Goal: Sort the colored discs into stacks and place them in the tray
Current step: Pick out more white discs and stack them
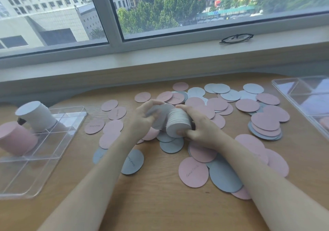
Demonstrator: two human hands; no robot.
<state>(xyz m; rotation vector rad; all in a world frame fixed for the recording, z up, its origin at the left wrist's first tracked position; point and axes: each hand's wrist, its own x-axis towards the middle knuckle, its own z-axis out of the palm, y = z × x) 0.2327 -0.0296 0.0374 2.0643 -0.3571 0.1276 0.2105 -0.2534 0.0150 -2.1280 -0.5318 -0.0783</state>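
Above desk centre: right hand (201, 129) grips grey disc stack (179, 124) on edge; left hand (142, 117) pinches loose grey disc (159, 114) against it. Tray (74, 122) at left holds grey stack (36, 116), pink stack (16, 138).

The wooden surface (160, 204) carries scattered pink discs (193, 172) and grey discs (132, 161), a clear divided tray (23, 173) at the left, and another clear tray (302, 92) at the right edge.
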